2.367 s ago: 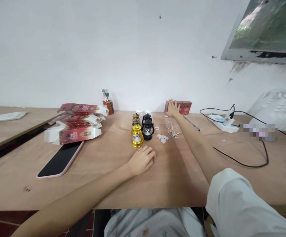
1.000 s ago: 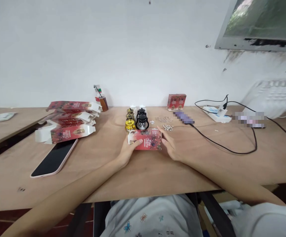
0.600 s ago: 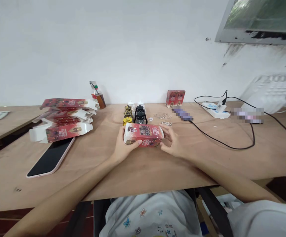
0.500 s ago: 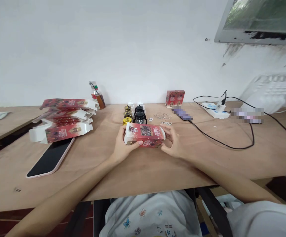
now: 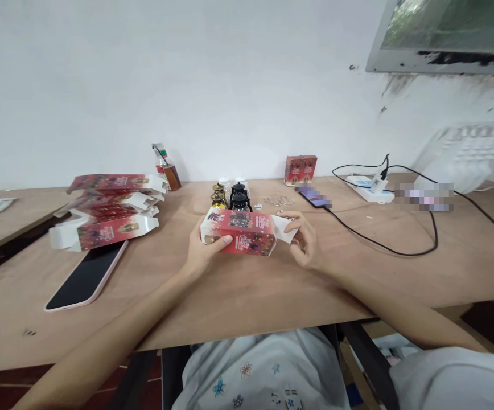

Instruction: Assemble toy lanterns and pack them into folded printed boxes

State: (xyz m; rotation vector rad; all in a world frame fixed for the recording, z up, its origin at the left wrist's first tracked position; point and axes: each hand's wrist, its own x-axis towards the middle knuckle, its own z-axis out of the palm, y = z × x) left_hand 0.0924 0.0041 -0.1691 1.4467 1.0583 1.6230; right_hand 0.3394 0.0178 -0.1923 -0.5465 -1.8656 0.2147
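Both forearms slant inward over the near edge of the table (image 5: 238, 307). The left hand (image 5: 202, 247) clasps the red box (image 5: 242, 232) at its left end, thumb along the near face. The right hand (image 5: 304, 240), fingers curled, pinches the box's white flap (image 5: 283, 229). The box is just nearer than the lanterns (image 5: 239, 202).

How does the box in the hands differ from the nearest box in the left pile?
The left hand grips the held box, the right hand its white flap; no hand touches the nearest box. The held box shows a flap out at one end, the nearest box at both. Both are red.
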